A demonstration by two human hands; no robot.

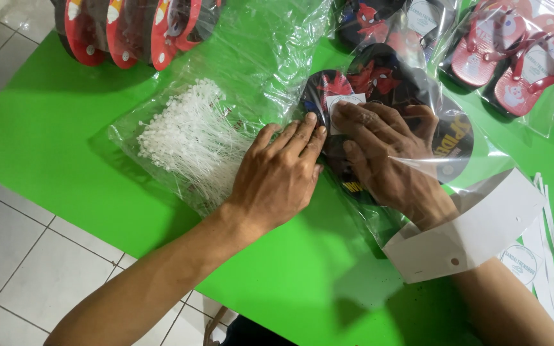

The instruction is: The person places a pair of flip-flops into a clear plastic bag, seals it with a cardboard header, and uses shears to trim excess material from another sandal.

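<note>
Two bare hands work on one pair of dark printed flip-flops (379,83) lying near the middle of the green tabletop (52,147), partly inside a clear plastic bag (418,173). The left hand (280,173) lies flat, fingers together, pressing the bag's edge beside the sandals without clasping anything. The right hand (386,154) is inside the bag, palm down on the sandals, fingers slightly spread; whether it pinches the small white tag (343,104) by its fingertips cannot be told. One white cardboard header (469,237) lies across the right wrist. Toward the tabletop's left edge, one clear bag holds a bundle of white plastic tag fasteners (187,131). At the far edge stand several red-soled sandals (129,29); at the far right corner lies a bagged red pair (514,57). White floor tiles (27,256) surround the table.
</note>
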